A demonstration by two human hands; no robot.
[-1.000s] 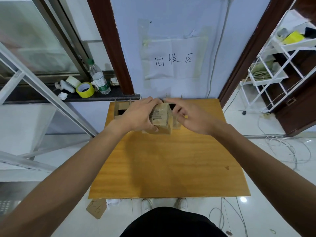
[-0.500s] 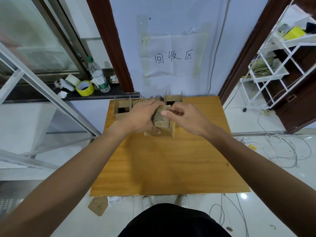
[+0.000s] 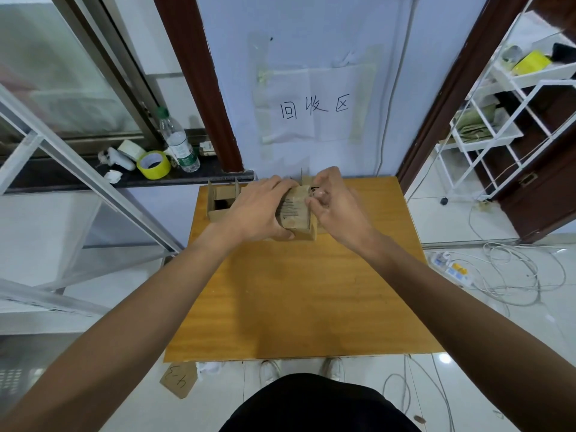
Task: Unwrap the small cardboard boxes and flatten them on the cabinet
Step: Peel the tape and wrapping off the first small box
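The counter (image 3: 296, 291) is a plain wooden top in a warm orange-yellow, pushed up against a pale blue wall between two dark brown door frames. A paper sign (image 3: 311, 110) with three handwritten characters is taped to the wall just above its far edge. The floor around is glossy white tile.

To the left runs a dark window ledge (image 3: 62, 177) carrying a yellow tape roll (image 3: 153, 165), a white tape roll (image 3: 131, 149) and a water bottle (image 3: 179, 141) with a green cap. On the right stands a white wire rack (image 3: 514, 98) with odds and ends on its shelves. Below it, loose cables (image 3: 514, 275) and a power strip (image 3: 452, 269) sprawl over the tiles. A cardboard scrap (image 3: 179, 381) with writing lies on the floor by the counter's near left corner.

At the back left of the counter sits an open box (image 3: 223, 201), flaps standing up. Just right of it, at the far middle of the counter, is the small box (image 3: 296, 213), brown with a printed label facing up. The left hand (image 3: 258, 210) grips it from the left, fingers over the top and thumb curled under the near edge. The right hand (image 3: 335, 204) has its fingers curled and pinches at the box's upper right edge; exactly what it has between the fingertips is too small to make out. Both hands hide whatever lies behind the box.
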